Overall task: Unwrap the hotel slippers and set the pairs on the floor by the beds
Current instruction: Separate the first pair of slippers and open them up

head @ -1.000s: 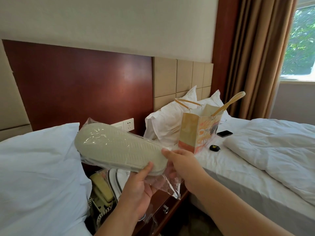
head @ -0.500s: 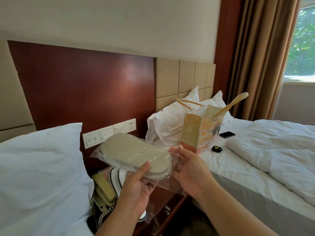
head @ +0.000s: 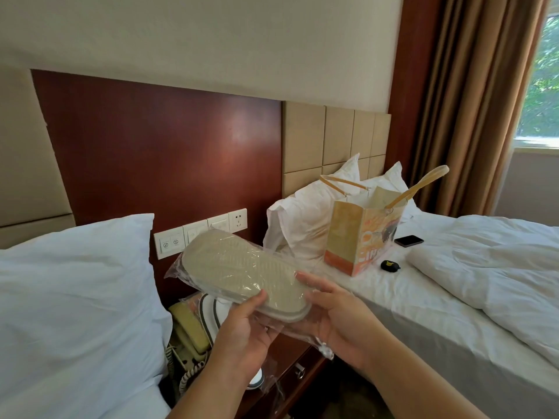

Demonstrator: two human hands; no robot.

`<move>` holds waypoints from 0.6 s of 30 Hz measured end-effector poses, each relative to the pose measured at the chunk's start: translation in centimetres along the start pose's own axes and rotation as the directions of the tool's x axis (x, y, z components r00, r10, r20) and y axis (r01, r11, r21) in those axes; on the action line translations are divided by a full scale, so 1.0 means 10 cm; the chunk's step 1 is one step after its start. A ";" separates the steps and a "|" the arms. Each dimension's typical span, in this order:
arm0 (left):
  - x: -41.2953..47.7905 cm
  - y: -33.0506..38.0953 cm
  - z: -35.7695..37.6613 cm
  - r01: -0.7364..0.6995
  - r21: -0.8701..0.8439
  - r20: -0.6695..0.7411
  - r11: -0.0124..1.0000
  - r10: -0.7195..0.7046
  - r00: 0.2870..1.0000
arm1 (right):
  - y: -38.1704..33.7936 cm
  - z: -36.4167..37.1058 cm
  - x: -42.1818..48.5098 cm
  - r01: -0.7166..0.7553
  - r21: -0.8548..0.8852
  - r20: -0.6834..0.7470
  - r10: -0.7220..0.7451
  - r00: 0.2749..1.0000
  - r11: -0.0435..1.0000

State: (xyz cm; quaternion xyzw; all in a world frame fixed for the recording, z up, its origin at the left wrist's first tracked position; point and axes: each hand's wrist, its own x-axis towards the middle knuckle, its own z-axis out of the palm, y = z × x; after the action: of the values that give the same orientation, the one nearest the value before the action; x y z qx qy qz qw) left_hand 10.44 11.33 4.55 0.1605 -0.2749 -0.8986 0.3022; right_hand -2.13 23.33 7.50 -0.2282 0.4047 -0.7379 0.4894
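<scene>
A pair of beige hotel slippers lies stacked, soles up, inside a clear plastic wrapper, held in the air between the two beds. My left hand grips the pack from below at its near end, thumb on the sole. My right hand holds the same end from the right, fingers on the wrapper. The loose open end of the plastic hangs under my hands. The far end of the pack points up and left toward the wall sockets.
A dark wooden nightstand sits under my hands with a beige telephone and a white object. A pillowed bed is at left. The right bed carries a paper bag, a phone and a small black case.
The wrapped slippers have dropped from a raised, tilted position to a lower, flatter one. My right hand has shifted onto the near end of the wrapper.
</scene>
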 end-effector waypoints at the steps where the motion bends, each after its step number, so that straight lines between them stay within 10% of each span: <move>1: 0.00 0.00 0.00 0.004 0.009 0.018 1.000 -0.005 1.000 | -0.01 0.00 0.00 0.004 -0.029 0.009 -0.004 1.000 1.000; 18: 0.14 0.53 -0.13 -0.194 0.017 -0.208 0.981 0.193 0.959 | -0.30 -0.42 -0.22 -0.026 -0.357 -0.083 -0.003 0.997 0.934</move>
State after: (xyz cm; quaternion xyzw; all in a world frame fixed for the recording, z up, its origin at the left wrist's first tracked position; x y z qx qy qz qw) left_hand 12.37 6.40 6.44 0.2254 -0.2545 -0.8434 0.4160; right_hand -5.91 27.50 7.67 -0.2806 0.5532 -0.6579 0.4270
